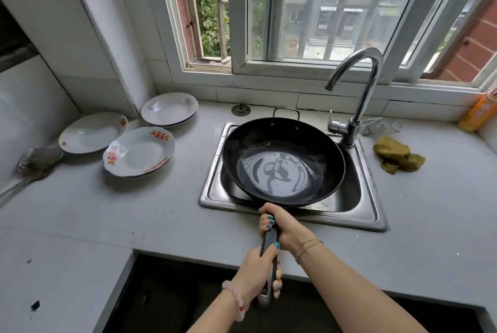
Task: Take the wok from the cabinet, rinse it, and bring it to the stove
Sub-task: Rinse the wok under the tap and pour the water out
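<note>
A black wok [282, 144] with a long dark handle is held level over the steel sink [372, 209]. A pool of water lies in its bottom and mirrors the window. My right hand [282, 225] grips the handle close to the bowl. My left hand [258, 271] grips the handle's rear end, near the counter's front edge. The chrome tap [368, 85] arches over the sink's back right corner, and no water runs from its spout. The stove is out of view.
Several white patterned plates [139, 152] lie on the counter left of the sink. A metal spatula [35, 166] rests at the far left. A yellow-brown cloth [395, 155] and an orange bottle [478, 112] sit to the right. A window stands behind.
</note>
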{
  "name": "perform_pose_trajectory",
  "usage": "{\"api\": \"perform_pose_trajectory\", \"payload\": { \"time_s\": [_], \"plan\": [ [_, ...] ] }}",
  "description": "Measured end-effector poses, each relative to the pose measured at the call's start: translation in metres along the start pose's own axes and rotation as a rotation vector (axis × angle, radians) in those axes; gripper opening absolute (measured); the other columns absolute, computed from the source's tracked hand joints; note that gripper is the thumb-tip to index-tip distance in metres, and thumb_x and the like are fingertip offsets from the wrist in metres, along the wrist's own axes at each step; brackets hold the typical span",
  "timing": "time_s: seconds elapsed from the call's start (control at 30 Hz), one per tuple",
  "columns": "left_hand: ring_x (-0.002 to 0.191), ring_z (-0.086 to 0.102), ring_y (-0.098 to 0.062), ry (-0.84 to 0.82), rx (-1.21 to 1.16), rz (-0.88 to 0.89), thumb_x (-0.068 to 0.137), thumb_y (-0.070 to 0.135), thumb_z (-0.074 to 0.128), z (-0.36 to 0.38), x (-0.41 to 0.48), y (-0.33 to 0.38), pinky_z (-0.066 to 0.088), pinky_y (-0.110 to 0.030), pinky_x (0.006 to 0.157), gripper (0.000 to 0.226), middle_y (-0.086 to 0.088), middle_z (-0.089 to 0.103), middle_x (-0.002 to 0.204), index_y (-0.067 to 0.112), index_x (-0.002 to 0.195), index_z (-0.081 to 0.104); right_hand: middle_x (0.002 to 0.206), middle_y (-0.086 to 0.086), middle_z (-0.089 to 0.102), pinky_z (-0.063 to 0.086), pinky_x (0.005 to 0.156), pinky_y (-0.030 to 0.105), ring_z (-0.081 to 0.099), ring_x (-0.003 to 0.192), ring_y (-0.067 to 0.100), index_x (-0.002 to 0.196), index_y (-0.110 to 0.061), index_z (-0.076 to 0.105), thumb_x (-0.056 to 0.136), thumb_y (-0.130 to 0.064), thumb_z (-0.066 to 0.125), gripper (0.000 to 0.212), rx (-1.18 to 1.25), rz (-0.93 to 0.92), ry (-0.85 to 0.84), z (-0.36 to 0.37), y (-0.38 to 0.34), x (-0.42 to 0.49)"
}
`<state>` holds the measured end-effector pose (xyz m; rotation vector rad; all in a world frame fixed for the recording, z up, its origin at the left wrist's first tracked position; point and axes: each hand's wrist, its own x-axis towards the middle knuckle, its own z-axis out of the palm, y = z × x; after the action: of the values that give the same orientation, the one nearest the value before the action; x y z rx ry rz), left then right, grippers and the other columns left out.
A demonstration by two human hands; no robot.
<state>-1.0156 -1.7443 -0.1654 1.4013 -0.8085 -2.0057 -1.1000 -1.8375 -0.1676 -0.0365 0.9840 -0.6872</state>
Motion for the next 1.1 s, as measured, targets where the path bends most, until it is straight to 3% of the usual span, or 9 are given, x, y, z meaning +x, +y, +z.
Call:
{"api": "perform_pose_trajectory", "payload": {
  "time_s": [0.2,0.43,0.63,0.73,0.87,1.0,1.1],
  "plan": [
    [0.039,0.052,-0.013,-0.003,0.014,0.033,0.095,0.035,0.044,-0.005,-0.006,0.002,0.045,-0.024,0.040,0.028,0.001,0.056,0.048,0.009,0.083,0.046,0.038,-0.002,0.039,0.036,0.033,0.015,0.038,0.028,0.009,0.055,-0.012,0.041,0.091,-0.012,0.049,0.036,-0.046,-0.045,0.018,0.001,0.002,-0.004],
    [0.051,0.061,-0.014,-0.002,0.119,0.054,0.095,0.036,0.046,-0.007,-0.011,0.003,0.052,-0.027,0.049,0.026,-0.002,0.062,0.062,0.011,0.099,0.050,0.056,0.002,0.055,0.050,0.049,0.024,0.054,0.046,0.013,0.076,-0.008,0.054,0.092,-0.023,0.052,0.022,-0.171,-0.102,-0.006,-0.014,0.004,-0.014],
    [0.055,0.064,-0.013,0.052,0.198,0.061,0.095,0.030,0.047,-0.009,-0.006,0.008,0.053,-0.026,0.051,0.023,-0.007,0.063,0.074,0.013,0.109,0.048,0.091,0.011,0.068,0.054,0.068,0.032,0.067,0.082,0.021,0.110,-0.003,0.056,0.093,-0.023,0.050,0.028,-0.346,-0.145,0.014,-0.032,-0.001,-0.028],
    [0.056,0.065,-0.013,0.102,0.229,0.073,0.094,0.029,0.050,-0.013,-0.004,0.010,0.055,-0.028,0.054,0.018,-0.007,0.065,0.073,0.014,0.102,0.050,0.081,0.008,0.073,0.056,0.077,0.032,0.070,0.076,0.019,0.103,-0.006,0.062,0.093,-0.021,0.049,0.022,-0.509,-0.175,0.006,-0.038,-0.008,-0.041],
    [0.073,0.065,-0.021,0.235,0.398,0.109,0.091,0.028,0.053,-0.017,0.002,0.020,0.054,-0.035,0.066,0.013,-0.007,0.065,0.081,0.015,0.090,0.053,0.089,0.004,0.072,0.055,0.067,0.024,0.068,0.076,0.015,0.105,-0.010,0.065,0.091,-0.023,0.053,0.022,-0.849,-0.330,0.138,-0.041,-0.028,-0.062],
    [0.060,0.055,-0.010,0.294,0.475,0.179,0.092,0.020,0.050,-0.024,0.003,0.037,0.046,-0.022,0.052,0.007,-0.001,0.059,0.078,0.017,0.085,0.051,0.085,0.003,0.070,0.052,0.066,0.023,0.066,0.071,0.014,0.097,-0.012,0.065,0.091,-0.019,0.051,0.017,-0.861,-0.459,0.159,-0.047,-0.063,-0.076],
    [0.064,0.057,-0.011,0.375,0.572,0.269,0.091,0.020,0.050,-0.027,0.005,0.053,0.046,-0.021,0.058,0.005,-0.002,0.064,0.082,0.017,0.088,0.051,0.082,0.004,0.068,0.051,0.063,0.023,0.062,0.067,0.014,0.099,-0.009,0.065,0.091,-0.015,0.050,0.018,-0.804,-0.559,0.204,-0.055,-0.095,-0.076]
  ]
}}
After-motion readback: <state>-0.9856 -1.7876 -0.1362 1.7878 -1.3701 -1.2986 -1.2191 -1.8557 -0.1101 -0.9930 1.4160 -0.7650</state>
